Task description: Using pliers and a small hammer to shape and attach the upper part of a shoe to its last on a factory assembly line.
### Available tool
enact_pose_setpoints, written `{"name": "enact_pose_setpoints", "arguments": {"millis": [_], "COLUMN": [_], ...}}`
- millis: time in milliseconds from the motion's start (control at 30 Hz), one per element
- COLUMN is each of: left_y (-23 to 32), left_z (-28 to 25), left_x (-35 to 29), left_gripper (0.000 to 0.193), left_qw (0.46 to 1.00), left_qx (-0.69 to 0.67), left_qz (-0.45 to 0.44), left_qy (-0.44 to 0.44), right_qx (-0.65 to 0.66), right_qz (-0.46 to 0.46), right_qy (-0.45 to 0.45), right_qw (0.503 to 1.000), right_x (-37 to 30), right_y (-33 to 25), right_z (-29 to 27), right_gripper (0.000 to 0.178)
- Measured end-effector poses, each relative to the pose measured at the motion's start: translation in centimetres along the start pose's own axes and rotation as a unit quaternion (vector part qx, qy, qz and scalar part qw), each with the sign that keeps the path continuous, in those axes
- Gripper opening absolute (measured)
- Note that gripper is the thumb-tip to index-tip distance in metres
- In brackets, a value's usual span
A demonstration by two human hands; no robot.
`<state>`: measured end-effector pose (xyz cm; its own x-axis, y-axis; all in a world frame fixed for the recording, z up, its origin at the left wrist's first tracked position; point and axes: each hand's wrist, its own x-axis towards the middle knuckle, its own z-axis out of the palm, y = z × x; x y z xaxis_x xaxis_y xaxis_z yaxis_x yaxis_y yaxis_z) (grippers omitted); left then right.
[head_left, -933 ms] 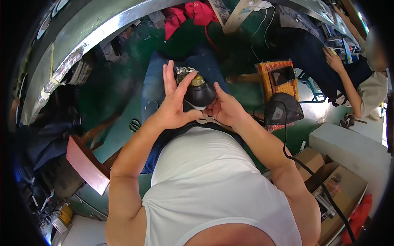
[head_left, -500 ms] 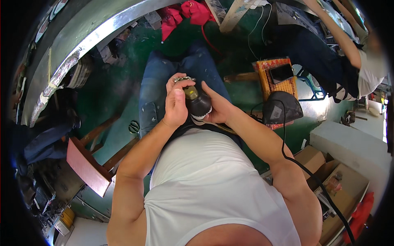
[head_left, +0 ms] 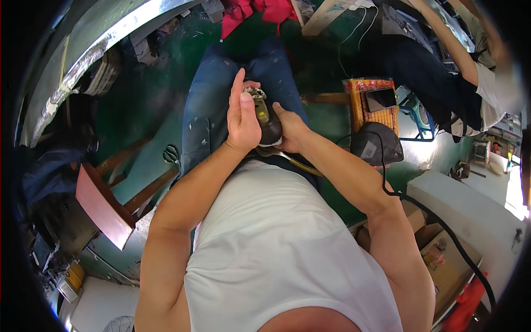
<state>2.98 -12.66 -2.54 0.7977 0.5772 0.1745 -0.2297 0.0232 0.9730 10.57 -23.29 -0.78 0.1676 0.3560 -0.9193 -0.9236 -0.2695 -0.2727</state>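
The dark shoe-like piece (head_left: 271, 133) shows an olive panel, yellow-spotted. My left hand (head_left: 243, 124) lies flat alongside, fingers straight; my right hand (head_left: 292, 130) grips it.

Black-and-olive shoe-shaped piece (head_left: 271, 133): left side partly hidden by left hand (head_left: 244, 123). Right hand (head_left: 292, 130): most fingers hidden behind piece. Wire fan guard (head_left: 119, 325): cut by lower edge. Co-worker's head (head_left: 510, 63): blurred.

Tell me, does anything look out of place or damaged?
Perhaps: scissors appear to lie on the green floor beside the left trouser leg, an odd spot for a tool. The held dark object has a ragged, pale far edge; whether that's damage, I can't tell.
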Motion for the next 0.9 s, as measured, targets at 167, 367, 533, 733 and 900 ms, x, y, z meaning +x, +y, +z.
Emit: {"name": "enact_pose_setpoints", "arguments": {"millis": [167, 367, 533, 733, 900], "left_y": [0.9, -0.6, -0.4, -0.8, -1.3], "left_z": [0.5, -1.8, -1.9, -1.9, -1.4], "left_x": [0.5, 4.0, 6.1, 7.4, 7.9], "left_gripper": [0.055, 0.050, 0.045, 0.039, 0.036], "left_qw": [0.996, 0.978, 0.957, 0.957, 0.958], "left_qx": [-0.079, -0.161, -0.199, -0.176, -0.173], "left_qz": [-0.037, -0.132, -0.207, -0.226, -0.219], "left_qy": [0.002, 0.013, 0.033, 0.050, 0.071], "right_qx": [-0.046, -0.095, -0.307, -0.516, -0.590], "right_qz": [-0.041, -0.057, -0.071, -0.444, -0.598], "right_qy": [0.067, -0.010, 0.040, 0.047, -0.076], "right_qw": [0.996, 0.994, 0.948, 0.731, 0.537], "right_x": [-1.5, -1.0, -2.5, -4.3, -5.2], "right_y": [0.5, 0.4, -2.8, -4.0, -6.5], "right_z": [0.2, 0.1, 1.1, -0.8, 0.7], "right_gripper": [0.043, 0.043, 0.054, 0.047, 0.087]}}
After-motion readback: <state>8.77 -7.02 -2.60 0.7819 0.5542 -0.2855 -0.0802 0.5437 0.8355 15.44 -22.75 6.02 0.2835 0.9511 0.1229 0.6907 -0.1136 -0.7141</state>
